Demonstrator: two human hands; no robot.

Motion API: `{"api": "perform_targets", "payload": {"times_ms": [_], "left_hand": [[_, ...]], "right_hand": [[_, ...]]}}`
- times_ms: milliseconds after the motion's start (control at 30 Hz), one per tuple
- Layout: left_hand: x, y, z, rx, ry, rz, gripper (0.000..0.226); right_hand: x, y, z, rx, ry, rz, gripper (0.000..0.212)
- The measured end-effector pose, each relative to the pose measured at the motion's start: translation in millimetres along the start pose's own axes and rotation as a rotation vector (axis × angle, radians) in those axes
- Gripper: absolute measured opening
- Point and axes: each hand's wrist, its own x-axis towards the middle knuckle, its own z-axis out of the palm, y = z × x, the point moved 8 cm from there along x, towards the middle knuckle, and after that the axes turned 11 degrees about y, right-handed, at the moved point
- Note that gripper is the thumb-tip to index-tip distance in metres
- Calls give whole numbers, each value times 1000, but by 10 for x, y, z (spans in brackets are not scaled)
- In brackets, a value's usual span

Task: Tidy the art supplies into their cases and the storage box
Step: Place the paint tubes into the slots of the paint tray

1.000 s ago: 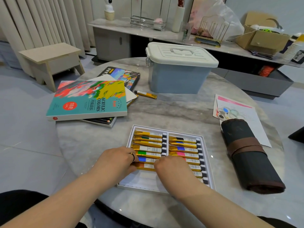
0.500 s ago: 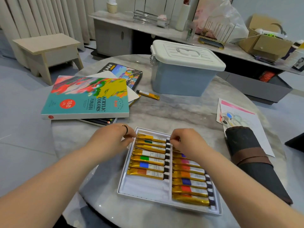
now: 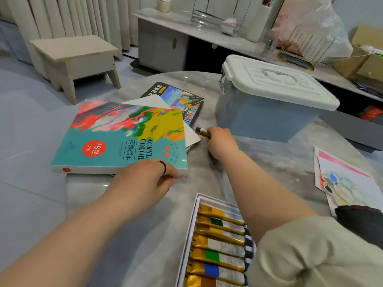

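My right hand [image 3: 220, 141] reaches across the marble table and grips a loose gold paint tube [image 3: 202, 131] lying beside the blue storage box [image 3: 267, 119], whose white lid is closed. My left hand [image 3: 143, 181] hovers at the near right corner of the teal acrylic colours lid [image 3: 116, 137], fingers loosely curled, holding nothing. The white paint tray [image 3: 191, 235] with several gold tubes lies at the bottom, partly under my right forearm and sleeve.
A dark pencil case [image 3: 182, 98] and white paper lie under the teal lid. A painted sheet [image 3: 348, 183] and a dark rolled brush case [image 3: 360, 216] sit at the right. A wooden stool [image 3: 74, 59] stands on the floor at left.
Both hands left the paint tray. My right hand reached forward and took hold of the loose tube; my left hand moved left toward the teal lid. The camera leaned forward.
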Motion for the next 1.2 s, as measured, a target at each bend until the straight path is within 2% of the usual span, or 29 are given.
{"api": "perform_targets", "payload": {"times_ms": [100, 200, 300, 367, 467, 600, 667, 733, 800, 933, 1200], "left_hand": [[26, -101, 16, 4, -7, -28, 24], [16, -90, 44, 15, -16, -19, 24], [-7, 29, 30, 16, 4, 16, 26], [-49, 125, -11, -3, 28, 41, 30], [-147, 265, -63, -53, 52, 62, 44], [-382, 602, -102, -62, 69, 181, 58], [-521, 716, -104, 33, 77, 225, 51], [-599, 858, -180, 88, 184, 335, 35], [-706, 949, -254, 90, 197, 376, 29], [-908, 820, 45, 90, -66, 336, 46], [-1206, 901, 393, 99, -270, 425, 44]], "right_hand": [[83, 24, -3, -30, 44, 26, 37], [46, 98, 42, 73, -11, 85, 33], [-83, 200, -56, 368, -14, 181, 17], [-278, 263, -213, 683, -16, 301, 5], [-753, 218, -384, 1087, -173, 408, 17], [-1520, 53, -525, 1325, -325, 463, 14], [-1836, 3, -537, 1423, -352, 503, 16], [-2049, -22, -535, 1492, -372, 538, 18], [-2218, 25, -561, 1505, -366, 545, 20], [-2466, 217, -586, 1397, -313, 486, 12], [-2766, 505, -440, 821, -230, 198, 20]]}}
